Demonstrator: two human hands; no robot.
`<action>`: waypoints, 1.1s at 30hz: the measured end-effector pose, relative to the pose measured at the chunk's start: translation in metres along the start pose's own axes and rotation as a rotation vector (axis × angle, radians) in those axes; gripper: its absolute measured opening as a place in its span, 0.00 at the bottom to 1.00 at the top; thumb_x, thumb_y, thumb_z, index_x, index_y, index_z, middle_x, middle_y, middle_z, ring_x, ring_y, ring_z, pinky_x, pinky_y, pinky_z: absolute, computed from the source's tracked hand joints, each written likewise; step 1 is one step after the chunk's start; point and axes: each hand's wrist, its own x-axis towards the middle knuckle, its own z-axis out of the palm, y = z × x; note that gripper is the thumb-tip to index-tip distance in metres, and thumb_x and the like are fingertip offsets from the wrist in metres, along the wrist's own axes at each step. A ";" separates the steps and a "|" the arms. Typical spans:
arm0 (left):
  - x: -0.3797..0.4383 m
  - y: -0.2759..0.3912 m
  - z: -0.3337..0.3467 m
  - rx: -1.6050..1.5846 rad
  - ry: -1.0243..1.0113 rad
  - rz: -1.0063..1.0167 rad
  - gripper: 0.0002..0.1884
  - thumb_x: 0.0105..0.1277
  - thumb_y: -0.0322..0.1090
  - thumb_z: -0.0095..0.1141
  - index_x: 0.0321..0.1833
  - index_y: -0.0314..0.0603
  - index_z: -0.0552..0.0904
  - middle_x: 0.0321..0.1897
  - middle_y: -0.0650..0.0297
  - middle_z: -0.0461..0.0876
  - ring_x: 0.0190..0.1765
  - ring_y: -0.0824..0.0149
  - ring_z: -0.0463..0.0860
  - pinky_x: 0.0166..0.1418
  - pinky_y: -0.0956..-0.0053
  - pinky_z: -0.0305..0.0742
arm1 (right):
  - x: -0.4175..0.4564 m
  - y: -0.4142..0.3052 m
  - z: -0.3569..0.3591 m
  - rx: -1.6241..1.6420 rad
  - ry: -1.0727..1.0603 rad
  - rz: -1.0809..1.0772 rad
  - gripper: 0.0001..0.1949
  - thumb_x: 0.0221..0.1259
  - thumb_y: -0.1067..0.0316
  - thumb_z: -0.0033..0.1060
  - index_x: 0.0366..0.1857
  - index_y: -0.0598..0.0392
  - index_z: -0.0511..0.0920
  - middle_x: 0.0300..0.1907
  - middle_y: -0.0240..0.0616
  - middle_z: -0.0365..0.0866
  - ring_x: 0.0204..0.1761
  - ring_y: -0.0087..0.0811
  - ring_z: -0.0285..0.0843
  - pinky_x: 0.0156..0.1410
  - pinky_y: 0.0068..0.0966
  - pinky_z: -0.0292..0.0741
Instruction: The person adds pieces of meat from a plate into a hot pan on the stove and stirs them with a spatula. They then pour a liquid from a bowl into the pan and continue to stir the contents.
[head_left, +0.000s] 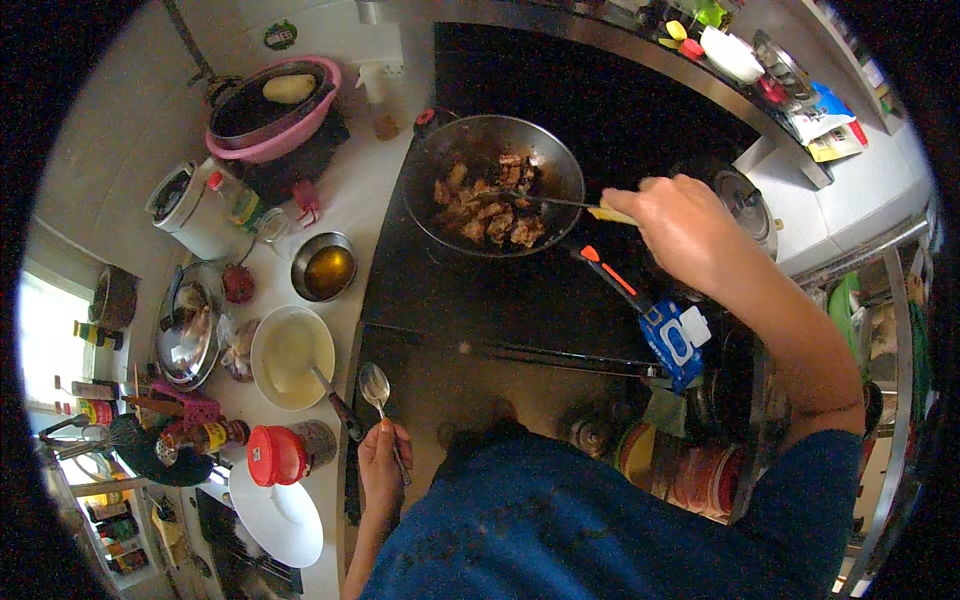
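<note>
Browned chunks of meat lie in a metal wok on the black stove. My right hand grips the yellow handle of a cooking spatula, whose dark metal shaft reaches in among the meat. My left hand holds a metal spoon with its bowl raised, near the counter's edge. Beside it, a white bowl of pale cloudy liquid has a dark-handled utensil leaning out of it. A metal bowl of amber liquid stands farther back.
A red-lidded jar and a white plate stand at the counter's near end. Behind the bowls are a glass lid and a sauce bottle. The wok's handle points right, towards a blue wipes pack.
</note>
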 end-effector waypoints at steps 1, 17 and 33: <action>0.000 -0.001 0.000 0.000 0.003 -0.001 0.17 0.69 0.44 0.41 0.25 0.43 0.73 0.12 0.70 0.68 0.14 0.78 0.65 0.18 0.84 0.58 | -0.006 -0.004 -0.003 0.072 -0.020 -0.007 0.15 0.44 0.78 0.51 0.40 0.56 0.78 0.25 0.53 0.78 0.31 0.48 0.78 0.39 0.39 0.75; 0.010 -0.004 -0.007 -0.018 -0.030 -0.006 0.17 0.69 0.44 0.40 0.25 0.42 0.73 0.13 0.69 0.67 0.16 0.78 0.66 0.19 0.83 0.58 | 0.011 0.034 0.072 0.199 -0.149 0.329 0.16 0.43 0.74 0.57 0.41 0.52 0.80 0.33 0.49 0.79 0.38 0.48 0.78 0.48 0.37 0.74; 0.015 -0.002 -0.019 -0.015 0.035 -0.054 0.17 0.69 0.43 0.41 0.26 0.42 0.74 0.14 0.69 0.68 0.16 0.77 0.66 0.19 0.83 0.58 | 0.012 0.044 0.098 1.450 -0.815 0.877 0.12 0.59 0.56 0.51 0.37 0.53 0.75 0.13 0.35 0.69 0.08 0.23 0.59 0.09 0.20 0.54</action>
